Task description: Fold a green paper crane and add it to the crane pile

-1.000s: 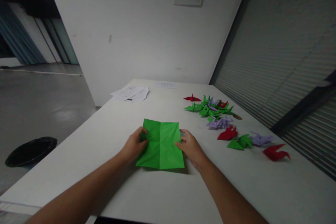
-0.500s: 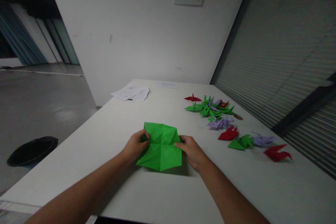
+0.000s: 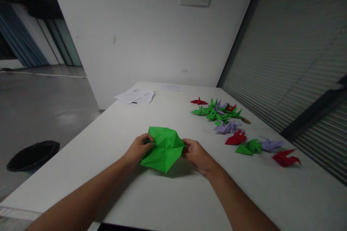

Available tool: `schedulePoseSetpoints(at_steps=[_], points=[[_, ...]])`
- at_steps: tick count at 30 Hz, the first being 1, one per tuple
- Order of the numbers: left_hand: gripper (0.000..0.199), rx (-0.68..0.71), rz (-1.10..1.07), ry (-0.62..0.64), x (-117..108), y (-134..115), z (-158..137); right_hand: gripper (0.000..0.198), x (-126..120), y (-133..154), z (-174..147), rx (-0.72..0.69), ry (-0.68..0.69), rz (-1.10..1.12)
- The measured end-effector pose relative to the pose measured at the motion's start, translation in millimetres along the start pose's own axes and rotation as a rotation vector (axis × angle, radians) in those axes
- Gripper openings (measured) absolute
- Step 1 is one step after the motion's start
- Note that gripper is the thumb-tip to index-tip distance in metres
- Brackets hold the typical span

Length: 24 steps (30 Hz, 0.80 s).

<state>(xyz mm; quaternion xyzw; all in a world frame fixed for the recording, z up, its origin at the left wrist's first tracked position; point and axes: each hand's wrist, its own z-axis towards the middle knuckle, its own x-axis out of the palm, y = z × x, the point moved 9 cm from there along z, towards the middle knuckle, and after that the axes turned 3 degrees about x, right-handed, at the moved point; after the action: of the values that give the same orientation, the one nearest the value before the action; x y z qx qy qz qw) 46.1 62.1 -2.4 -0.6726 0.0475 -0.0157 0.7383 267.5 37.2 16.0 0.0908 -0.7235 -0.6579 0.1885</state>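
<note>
A creased sheet of green origami paper (image 3: 164, 149) is held just over the white table (image 3: 130, 195), its shadow falling beneath it. My left hand (image 3: 139, 148) pinches its left edge between thumb and fingers. At the right edge, my right hand (image 3: 196, 154) is closed on the paper; the thumb tip and part of the fingers are hard to make out there. Fold lines cross in the middle of the sheet, and its right side bends inward to a point.
Folded paper cranes lie along the right: a green heap (image 3: 217, 113), a purple crane (image 3: 227, 127), and a red crane (image 3: 286, 158) among others. Printed papers (image 3: 135, 96) lie at the far left. A black-lined bin (image 3: 32, 156) stands on the floor; window blinds (image 3: 287, 65) border the right.
The right side of the green paper has gone from nearly flat to folded inward, its lower right corner no longer spread out. My right hand has shifted slightly; the left stays nearly in place.
</note>
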Motion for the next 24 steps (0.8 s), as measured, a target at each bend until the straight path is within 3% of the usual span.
schedulePoseSetpoints(at_steps=[4,8,11,14,18,21,22,24], points=[[0.028,-0.094,-0.144,0.049,9.9,-3.1,-8.0,0.043,-5.6,2.1,3.3,-0.059,-0.102,-0.159],[0.037,-0.122,-0.345,0.19,25.5,-13.1,-16.4,0.034,-11.1,0.6,5.9,-0.085,-0.13,-0.207],[0.032,-0.137,-0.368,0.251,29.5,-13.7,-18.8,0.031,-17.9,-3.9,7.9,-0.092,-0.147,-0.244],[0.042,-0.108,-0.338,0.271,30.9,-11.5,-17.3,0.028,-22.5,-6.5,9.2,-0.114,-0.164,-0.282],[0.083,-0.058,-0.305,0.265,35.3,-8.1,-14.9,0.025,-15.8,-3.5,8.5,-0.144,-0.129,-0.334],[0.12,-0.05,-0.288,0.174,31.2,-5.4,-12.0,0.021,-4.4,7.0,4.8,-0.228,-0.074,-0.42],[0.121,-0.041,-0.273,0.152,29.9,-6.2,-11.3,0.018,-0.9,10.1,3.4,-0.257,-0.058,-0.459],[0.103,0.0,-0.219,0.152,29.8,-11.7,-10.9,0.012,3.3,13.1,1.1,-0.287,-0.049,-0.533]])
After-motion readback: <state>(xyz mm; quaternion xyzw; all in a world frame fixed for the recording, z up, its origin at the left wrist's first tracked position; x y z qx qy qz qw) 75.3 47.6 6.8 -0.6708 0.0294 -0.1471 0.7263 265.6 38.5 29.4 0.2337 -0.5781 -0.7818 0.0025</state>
